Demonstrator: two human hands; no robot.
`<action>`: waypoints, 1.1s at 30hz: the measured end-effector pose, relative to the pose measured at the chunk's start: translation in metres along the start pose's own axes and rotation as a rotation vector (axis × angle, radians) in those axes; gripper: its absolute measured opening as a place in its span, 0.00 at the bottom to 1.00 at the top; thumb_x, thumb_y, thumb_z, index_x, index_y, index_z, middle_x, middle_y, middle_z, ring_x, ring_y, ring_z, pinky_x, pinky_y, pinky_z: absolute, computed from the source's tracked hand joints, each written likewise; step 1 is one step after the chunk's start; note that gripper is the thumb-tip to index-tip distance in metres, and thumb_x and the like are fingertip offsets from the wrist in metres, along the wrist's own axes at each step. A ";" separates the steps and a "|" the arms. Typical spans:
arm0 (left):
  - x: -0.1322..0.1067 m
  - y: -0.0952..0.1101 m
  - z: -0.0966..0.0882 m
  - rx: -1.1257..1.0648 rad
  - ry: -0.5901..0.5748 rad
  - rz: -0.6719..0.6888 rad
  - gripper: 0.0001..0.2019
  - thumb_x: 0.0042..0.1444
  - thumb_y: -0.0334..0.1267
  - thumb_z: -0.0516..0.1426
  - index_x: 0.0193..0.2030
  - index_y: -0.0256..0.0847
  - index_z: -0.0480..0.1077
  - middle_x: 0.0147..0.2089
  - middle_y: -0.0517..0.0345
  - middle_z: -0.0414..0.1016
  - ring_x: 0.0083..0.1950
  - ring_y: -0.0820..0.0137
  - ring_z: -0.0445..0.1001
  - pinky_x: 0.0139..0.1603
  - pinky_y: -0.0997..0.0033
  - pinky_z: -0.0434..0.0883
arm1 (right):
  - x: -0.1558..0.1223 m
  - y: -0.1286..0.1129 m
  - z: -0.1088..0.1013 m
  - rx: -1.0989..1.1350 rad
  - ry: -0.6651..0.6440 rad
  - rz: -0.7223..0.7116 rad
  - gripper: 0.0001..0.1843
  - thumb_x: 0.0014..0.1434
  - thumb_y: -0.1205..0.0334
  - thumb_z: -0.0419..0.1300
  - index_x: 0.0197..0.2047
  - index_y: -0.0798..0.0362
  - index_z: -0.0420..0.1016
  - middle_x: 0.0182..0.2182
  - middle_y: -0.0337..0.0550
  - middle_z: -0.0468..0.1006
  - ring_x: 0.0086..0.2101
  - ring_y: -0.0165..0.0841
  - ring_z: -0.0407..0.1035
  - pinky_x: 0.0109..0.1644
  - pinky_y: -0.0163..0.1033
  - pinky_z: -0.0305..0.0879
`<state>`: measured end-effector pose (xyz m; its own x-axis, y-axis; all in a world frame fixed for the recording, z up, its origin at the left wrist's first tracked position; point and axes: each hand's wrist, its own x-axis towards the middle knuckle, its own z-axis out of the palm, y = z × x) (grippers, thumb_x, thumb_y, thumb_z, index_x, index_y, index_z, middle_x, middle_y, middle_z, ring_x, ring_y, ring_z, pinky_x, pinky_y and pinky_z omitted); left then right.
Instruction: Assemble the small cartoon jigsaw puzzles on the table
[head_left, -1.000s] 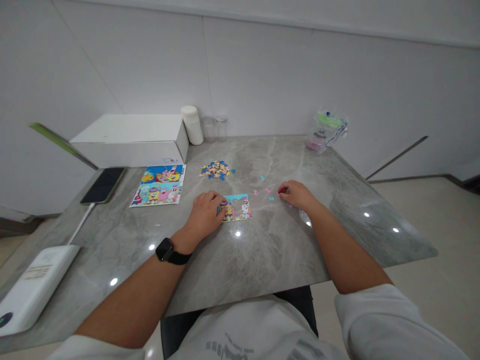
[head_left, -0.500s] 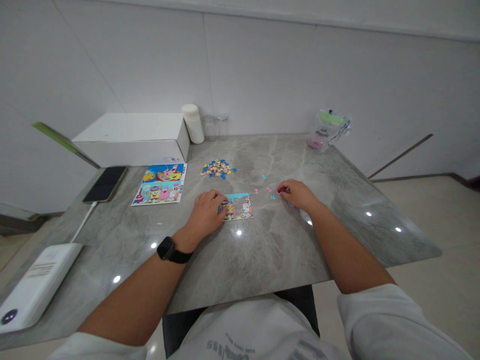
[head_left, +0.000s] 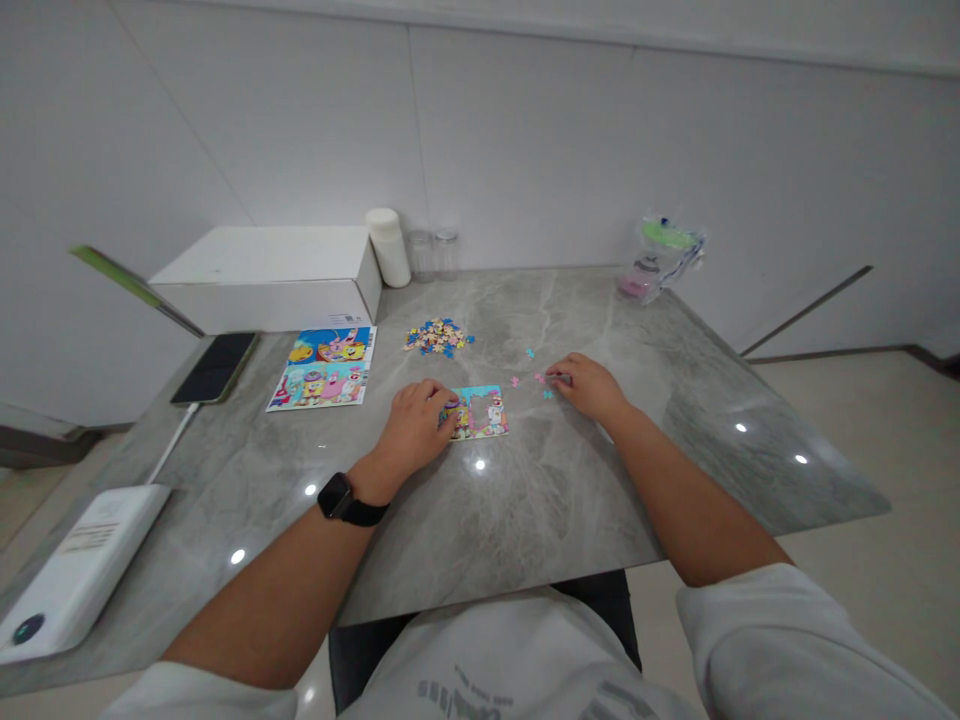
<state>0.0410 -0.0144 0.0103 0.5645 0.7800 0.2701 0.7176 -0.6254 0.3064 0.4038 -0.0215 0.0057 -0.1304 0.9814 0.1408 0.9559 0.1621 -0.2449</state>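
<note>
Apparent step: selection — right hand [head_left: 591, 385], at the puzzle's [head_left: 495, 413] 2 o'clock, seemingly pinches a piece [head_left: 559, 376]; left hand [head_left: 414, 424] slack. Next: verify fit.

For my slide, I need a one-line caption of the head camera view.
Left hand on a gapped jigsaw, right hand beside loose pieces, on a grey marbled table.

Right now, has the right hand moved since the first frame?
Yes: the right hand has shifted left, nearer the puzzle, judged against the bottle.
</note>
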 end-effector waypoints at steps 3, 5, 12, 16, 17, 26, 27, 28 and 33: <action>0.000 0.001 -0.001 0.007 0.005 0.000 0.10 0.67 0.40 0.58 0.51 0.43 0.77 0.52 0.48 0.75 0.53 0.55 0.74 0.58 0.51 0.70 | 0.001 0.000 0.004 0.012 -0.022 -0.010 0.12 0.66 0.66 0.63 0.49 0.48 0.86 0.46 0.48 0.80 0.46 0.37 0.75 0.52 0.39 0.68; 0.000 0.001 -0.001 0.013 0.008 0.002 0.10 0.67 0.40 0.58 0.51 0.43 0.77 0.52 0.48 0.75 0.53 0.55 0.74 0.58 0.51 0.70 | 0.001 -0.001 0.006 0.032 -0.023 -0.008 0.10 0.66 0.66 0.64 0.46 0.48 0.86 0.46 0.47 0.80 0.45 0.36 0.75 0.52 0.39 0.68; -0.001 -0.002 0.002 0.015 0.006 0.008 0.10 0.67 0.40 0.58 0.52 0.43 0.77 0.53 0.48 0.75 0.54 0.55 0.74 0.58 0.51 0.70 | 0.001 -0.007 0.005 0.065 0.017 -0.025 0.08 0.68 0.61 0.64 0.45 0.49 0.85 0.44 0.47 0.80 0.45 0.37 0.75 0.51 0.39 0.68; 0.000 0.000 0.000 0.015 0.007 0.002 0.10 0.67 0.41 0.58 0.52 0.43 0.77 0.53 0.48 0.75 0.54 0.55 0.74 0.58 0.51 0.70 | 0.000 -0.009 0.002 0.052 0.027 -0.020 0.09 0.69 0.60 0.63 0.47 0.50 0.85 0.44 0.47 0.81 0.44 0.37 0.75 0.52 0.39 0.67; 0.000 0.001 -0.001 0.019 0.008 0.003 0.10 0.67 0.41 0.58 0.52 0.43 0.77 0.53 0.47 0.75 0.54 0.55 0.74 0.58 0.51 0.70 | 0.000 -0.010 0.001 0.043 0.027 -0.018 0.09 0.69 0.60 0.63 0.48 0.50 0.85 0.44 0.47 0.81 0.45 0.37 0.75 0.52 0.39 0.67; 0.000 0.001 0.001 0.026 0.008 -0.005 0.11 0.68 0.41 0.57 0.53 0.43 0.77 0.53 0.47 0.75 0.54 0.55 0.73 0.59 0.50 0.70 | 0.005 -0.054 0.006 -0.118 0.023 -0.001 0.16 0.70 0.48 0.61 0.47 0.50 0.84 0.46 0.51 0.81 0.46 0.42 0.75 0.50 0.42 0.67; 0.000 0.002 0.001 0.023 0.009 -0.005 0.11 0.68 0.41 0.57 0.53 0.43 0.77 0.53 0.47 0.75 0.54 0.55 0.73 0.59 0.50 0.70 | 0.007 -0.059 0.008 -0.133 0.016 -0.002 0.17 0.71 0.47 0.61 0.47 0.50 0.84 0.46 0.52 0.81 0.46 0.43 0.75 0.49 0.43 0.67; 0.000 0.003 0.000 0.020 0.009 -0.007 0.11 0.68 0.41 0.57 0.53 0.43 0.77 0.53 0.47 0.75 0.54 0.55 0.73 0.59 0.50 0.70 | 0.008 -0.063 0.009 -0.142 0.011 0.001 0.18 0.71 0.46 0.60 0.47 0.50 0.84 0.46 0.53 0.81 0.46 0.44 0.74 0.49 0.43 0.67; 0.000 0.006 -0.002 0.008 -0.003 -0.028 0.11 0.67 0.41 0.58 0.52 0.44 0.76 0.52 0.48 0.75 0.54 0.55 0.74 0.59 0.50 0.70 | 0.017 -0.063 0.014 -0.111 0.005 -0.027 0.13 0.71 0.55 0.59 0.50 0.50 0.84 0.48 0.53 0.80 0.48 0.44 0.74 0.53 0.44 0.67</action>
<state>0.0441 -0.0182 0.0138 0.5453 0.7974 0.2584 0.7365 -0.6030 0.3067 0.3374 -0.0140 0.0098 -0.1556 0.9762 0.1512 0.9753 0.1761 -0.1332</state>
